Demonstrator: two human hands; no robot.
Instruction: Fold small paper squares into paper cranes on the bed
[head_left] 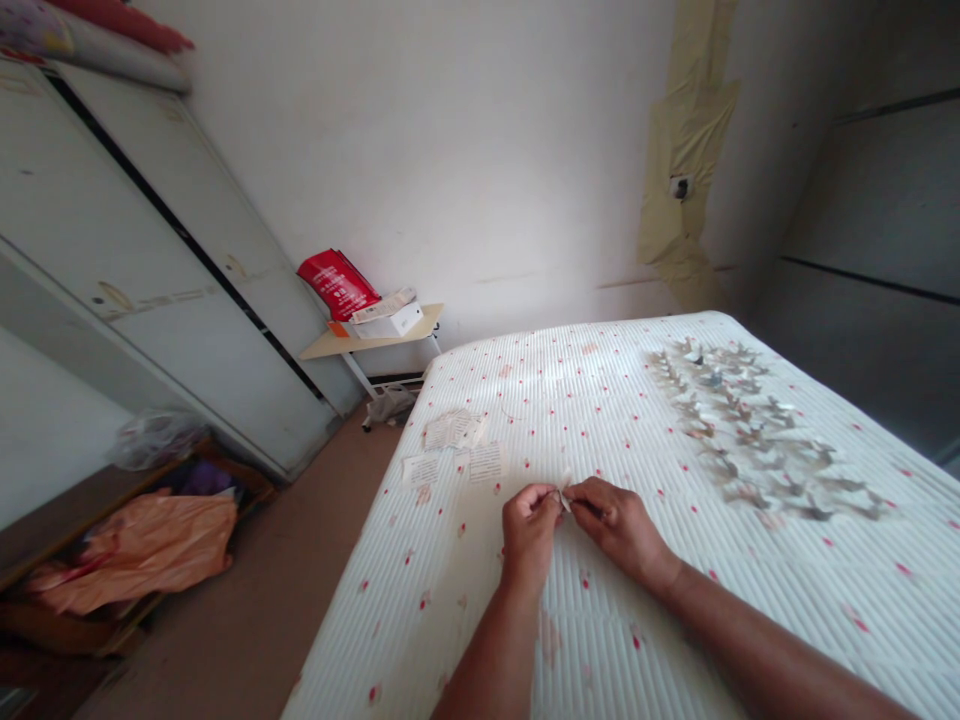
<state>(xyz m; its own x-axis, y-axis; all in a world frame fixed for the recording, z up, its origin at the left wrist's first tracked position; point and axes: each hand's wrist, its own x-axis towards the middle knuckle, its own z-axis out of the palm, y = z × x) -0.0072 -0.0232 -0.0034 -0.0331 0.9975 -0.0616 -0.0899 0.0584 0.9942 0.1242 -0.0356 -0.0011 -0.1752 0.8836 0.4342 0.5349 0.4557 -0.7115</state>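
Observation:
Above the bed, a small folded piece of paper (564,500) is pinched between the fingertips of both hands. My left hand (531,520) grips it from the left with bent fingers, and my right hand (616,520) from the right with thumb and finger pressed together. The fingers hide much of its shape. Left of my hands lie loose squares of printed paper (486,462) and a small stack of similar sheets (452,430). Several folded paper figures (750,435), looking like paper cranes, stand in rows on the right of the bed.
The bed (480,600) has a white ribbed cover with red spots. Beyond its far left corner is a small table (322,346) with a red bag (337,285) and a white box (394,320). Cabinets (150,250) line the left wall; an orange plastic bag (150,550) lies below.

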